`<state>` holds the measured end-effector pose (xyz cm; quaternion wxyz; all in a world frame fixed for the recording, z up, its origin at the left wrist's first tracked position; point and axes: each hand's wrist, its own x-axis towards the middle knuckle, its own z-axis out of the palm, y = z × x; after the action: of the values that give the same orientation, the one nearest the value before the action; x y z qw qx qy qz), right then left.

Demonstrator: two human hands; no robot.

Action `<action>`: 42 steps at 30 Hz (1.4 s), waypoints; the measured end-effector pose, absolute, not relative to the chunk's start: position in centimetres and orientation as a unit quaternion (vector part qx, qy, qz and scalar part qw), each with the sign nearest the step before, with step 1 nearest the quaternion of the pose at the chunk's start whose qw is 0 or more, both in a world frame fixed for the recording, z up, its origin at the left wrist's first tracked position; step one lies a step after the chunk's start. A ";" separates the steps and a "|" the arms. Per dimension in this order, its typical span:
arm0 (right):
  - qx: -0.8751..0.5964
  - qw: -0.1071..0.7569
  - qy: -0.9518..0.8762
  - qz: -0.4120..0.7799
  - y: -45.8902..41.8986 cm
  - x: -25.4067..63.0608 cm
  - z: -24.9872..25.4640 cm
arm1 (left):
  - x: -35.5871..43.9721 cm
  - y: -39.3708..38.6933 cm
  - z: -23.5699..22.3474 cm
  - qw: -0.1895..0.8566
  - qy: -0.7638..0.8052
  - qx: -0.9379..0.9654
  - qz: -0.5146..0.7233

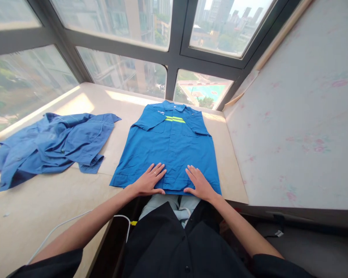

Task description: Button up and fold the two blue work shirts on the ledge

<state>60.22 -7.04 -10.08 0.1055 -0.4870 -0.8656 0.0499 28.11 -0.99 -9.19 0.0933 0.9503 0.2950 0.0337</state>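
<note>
A bright blue work shirt [169,144] with a yellow-green stripe near the collar lies flat on the pale wooden sill, sleeves folded in, collar toward the window. My left hand [149,180] rests flat on its lower hem, fingers spread, a ring on one finger. My right hand [199,183] lies flat on the hem beside it, fingers stretched out. Both hands press the cloth near the sill's front edge and hold nothing.
A second, darker blue shirt [50,144] lies crumpled on the sill [40,208] to the left. A white cable [60,226] runs over the front edge. Large windows [124,73] stand behind, and a pale papered wall [301,116] closes the right side.
</note>
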 end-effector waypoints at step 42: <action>-0.398 0.219 -0.885 0.105 -12.0 60.8 -9.2 | 26.2 -5.8 -8.3 0.062 0.146 0.977 0.142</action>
<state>60.82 -12.04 -9.23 0.2185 -0.3979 -0.8847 0.1055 26.15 -5.76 -8.28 0.0619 0.9771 0.1456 0.1420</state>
